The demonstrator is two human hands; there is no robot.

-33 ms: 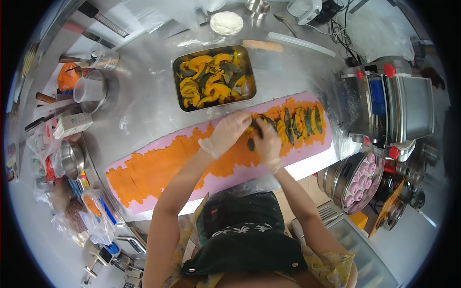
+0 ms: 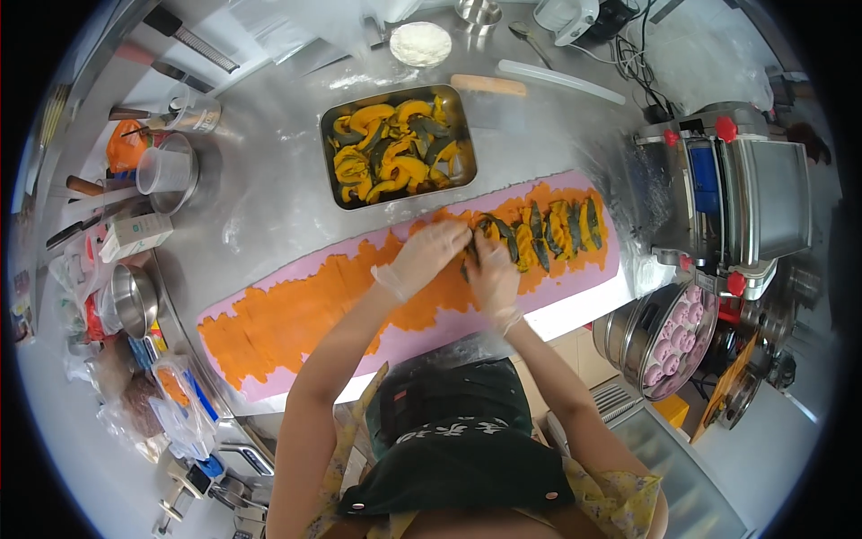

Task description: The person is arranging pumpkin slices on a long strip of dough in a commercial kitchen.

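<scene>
A long pink dough sheet [image 2: 575, 184] lies slanted on the steel table, its middle covered by an orange layer [image 2: 296, 305]. Cooked pumpkin slices [image 2: 539, 238] with dark green skin stand side by side across its right part. Both hands wear clear thin gloves. My left hand [image 2: 431, 256] and my right hand [image 2: 494, 278] meet at the left end of that row, fingertips closed around a pumpkin slice [image 2: 467, 260], mostly hidden by the fingers. Just beyond, a steel tray [image 2: 400, 206] holds more loose pumpkin slices.
A bowl of white flour [image 2: 420, 43], a wooden strip [image 2: 488, 85] and a white rod [image 2: 561, 81] lie at the back. A dough-rolling machine [image 2: 727, 198] stands right, above a steamer [image 2: 664, 395] with pink shaped buns. Tubs, knives and a steel bowl [image 2: 135, 301] crowd the left.
My right hand has moved slightly left and toward me, uncovering pumpkin slices at the row's left end. My left hand has barely shifted.
</scene>
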